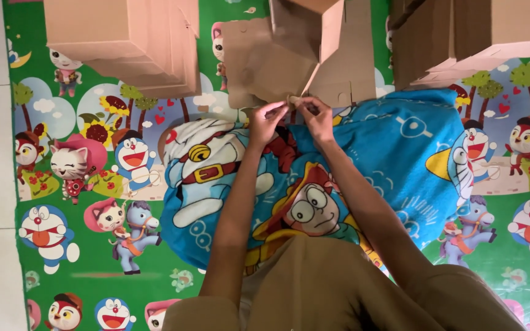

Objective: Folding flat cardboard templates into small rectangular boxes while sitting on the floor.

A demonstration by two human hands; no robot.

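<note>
Cardboard piece [295, 58]: flat, partly folded, far centre, lower edge at the fingertips.
Left hand [267, 121]: pinching the bottom tab of the cardboard piece.
Right hand [318, 116]: pinching the same tab, just beside the left hand.
Blue cushion [400, 147]: under both forearms, cartoon print.
Stacked boxes [127, 40]: far left; more boxes [473, 37] far right.
Floor mat [93, 202]: green, cartoon figures.

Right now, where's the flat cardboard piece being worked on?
Head view, top centre: the flat cardboard piece lies beyond the blue cartoon blanket, its near edge pinched by both hands, between two cardboard stacks.
</note>
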